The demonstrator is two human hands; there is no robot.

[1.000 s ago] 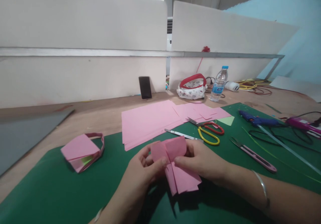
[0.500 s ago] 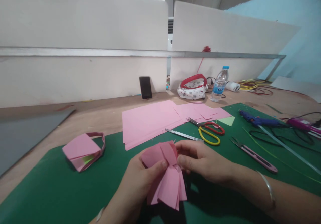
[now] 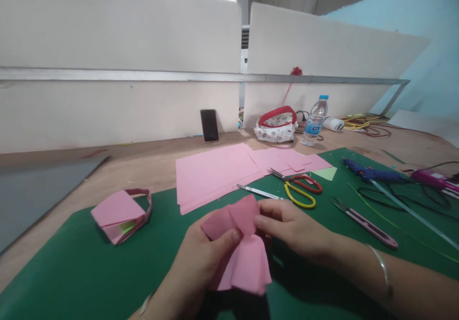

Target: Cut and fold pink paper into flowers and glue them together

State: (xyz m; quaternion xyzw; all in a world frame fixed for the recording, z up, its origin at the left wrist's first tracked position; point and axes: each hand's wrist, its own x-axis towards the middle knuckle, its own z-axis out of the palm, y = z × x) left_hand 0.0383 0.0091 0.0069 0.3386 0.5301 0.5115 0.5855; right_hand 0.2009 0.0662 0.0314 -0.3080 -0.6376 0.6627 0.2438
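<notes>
Between my hands, above the green cutting mat [image 3: 107, 272], is a pink folded paper bow [image 3: 247, 262] with flared pleats at its lower end. My left hand [image 3: 204, 258] grips it from the left, thumb pressed on its front near the middle. At its right edge my right hand [image 3: 287, 224] pinches the upper part between thumb and fingers; some fingertips are hidden behind the paper. Just beyond lie a slim metal craft knife [image 3: 260, 192] and scissors with red and yellow handles [image 3: 297, 188].
Pink paper sheets [image 3: 215, 172] lie behind my hands. A folded pink paper piece with a band [image 3: 120, 212] sits left. To the right are pink-handled snips [image 3: 369, 227] and a blue glue gun [image 3: 373, 173]. Farther back stand a phone [image 3: 209, 125], a pouch [image 3: 275, 125] and a bottle [image 3: 314, 122].
The upper right part of the pink paper now stands higher and broader, and the lower pleats have swung slightly right. Both hands keep their hold, the right having shifted a little.
</notes>
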